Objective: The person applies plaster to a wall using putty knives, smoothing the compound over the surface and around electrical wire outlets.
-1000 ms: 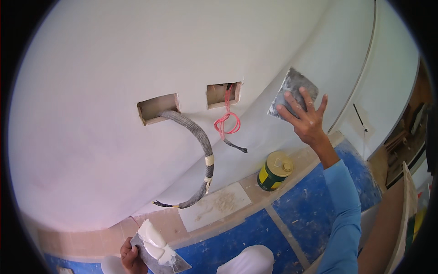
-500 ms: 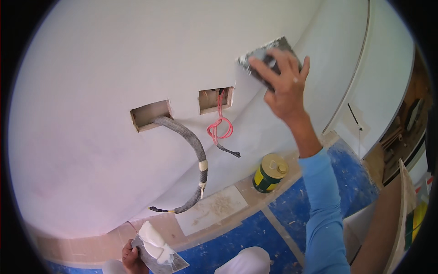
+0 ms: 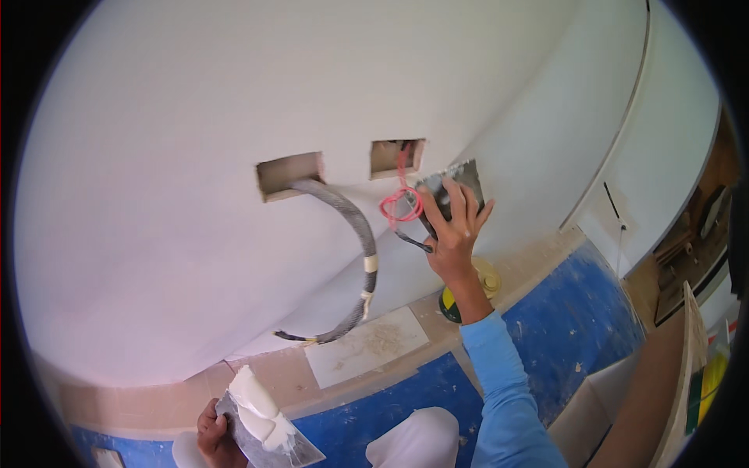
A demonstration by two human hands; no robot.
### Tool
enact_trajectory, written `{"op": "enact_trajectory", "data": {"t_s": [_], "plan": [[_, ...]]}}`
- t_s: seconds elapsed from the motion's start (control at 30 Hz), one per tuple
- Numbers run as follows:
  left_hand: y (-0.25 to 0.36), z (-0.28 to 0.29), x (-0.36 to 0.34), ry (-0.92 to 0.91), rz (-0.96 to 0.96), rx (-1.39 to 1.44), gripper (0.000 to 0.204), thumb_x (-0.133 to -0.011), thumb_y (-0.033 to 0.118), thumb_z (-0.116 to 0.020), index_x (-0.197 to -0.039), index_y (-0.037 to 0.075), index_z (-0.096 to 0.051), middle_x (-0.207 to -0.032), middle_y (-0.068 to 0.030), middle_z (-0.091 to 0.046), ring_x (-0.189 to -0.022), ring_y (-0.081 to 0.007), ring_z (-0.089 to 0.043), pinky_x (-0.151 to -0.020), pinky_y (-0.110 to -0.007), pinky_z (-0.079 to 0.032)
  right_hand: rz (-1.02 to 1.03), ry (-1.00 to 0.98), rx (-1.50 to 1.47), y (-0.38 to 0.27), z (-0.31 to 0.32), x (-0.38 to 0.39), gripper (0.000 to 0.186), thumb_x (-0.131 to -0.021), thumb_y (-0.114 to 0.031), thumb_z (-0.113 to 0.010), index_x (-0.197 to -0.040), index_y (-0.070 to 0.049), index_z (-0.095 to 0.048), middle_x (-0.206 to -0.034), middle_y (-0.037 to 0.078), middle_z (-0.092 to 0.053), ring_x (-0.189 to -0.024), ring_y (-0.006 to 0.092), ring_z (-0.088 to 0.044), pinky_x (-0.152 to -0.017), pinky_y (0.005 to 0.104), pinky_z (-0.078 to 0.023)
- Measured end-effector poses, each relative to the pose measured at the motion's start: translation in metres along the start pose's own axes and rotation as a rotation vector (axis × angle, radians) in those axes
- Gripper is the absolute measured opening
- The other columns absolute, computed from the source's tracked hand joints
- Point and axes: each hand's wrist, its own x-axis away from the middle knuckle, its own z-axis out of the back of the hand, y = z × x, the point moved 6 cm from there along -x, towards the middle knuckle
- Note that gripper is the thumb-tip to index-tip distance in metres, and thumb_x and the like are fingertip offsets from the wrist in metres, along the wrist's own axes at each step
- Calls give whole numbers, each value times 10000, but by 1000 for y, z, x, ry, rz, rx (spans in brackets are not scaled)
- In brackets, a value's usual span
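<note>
My right hand [image 3: 454,238] grips a wide, putty-smeared scraper blade [image 3: 469,176], its fingers spread over the back. The blade is against the white wall [image 3: 195,86], right beside a looped red cable [image 3: 388,209]. Low down, my left hand [image 3: 212,435] holds a flat metal filling knife [image 3: 304,454] by its edge, with a thick heap of white putty [image 3: 256,399] on it. Above the red cable is a rectangular wall cutout [image 3: 384,160]. From a second cutout [image 3: 273,176] to its left hangs a thick grey sleeved cable [image 3: 360,230].
A green and yellow can [image 3: 450,306] stands at the wall's foot, partly behind my right wrist. Dusty white board [image 3: 367,345] lies on the floor beside blue sheeting [image 3: 573,304]. Boards and a panel edge [image 3: 677,382] stand at the right.
My right hand has brought the scraper down the wall, from above and right of the cutout to beside the red loop. My left hand has stayed low with the putty. The view has shifted slightly.
</note>
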Motion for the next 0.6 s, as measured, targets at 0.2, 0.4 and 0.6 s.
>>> {"op": "enact_trajectory", "data": {"t_s": [0.2,0.4,0.6], "plan": [[28,-11,16,29,19,-32,399,-838,225,-618,-1105,-66,-558,-1066,-162,-661,-964,-226,-648,-894,-343,-515,-98,-333,-81,-30,-13,55,546,-691,-11,-600,-1215,-140,-684,-1302,169,-554,-1241,372,-484,-1039,718,-215],[12,-25,-22,-319,218,70,374,-967,113,-519,-1309,-38,-492,-1230,-126,-616,-1147,-197,-580,-1005,-356,-429,-525,-129,-303,9,58,147,471,-823,92,-487,-1242,-37,-659,-1234,189,-629,-1181,354,-574,-1032,405,-433],[19,-62,-48,-401,298,261,343,-981,142,-533,-1275,-33,-519,-1185,-109,-640,-1069,-184,-639,-911,-313,-516,-78,-325,-14,-139,146,75,502,-745,89,-601,-1233,-15,-655,-1197,187,-638,-1065,364,-636,-920,399,-514]]}}
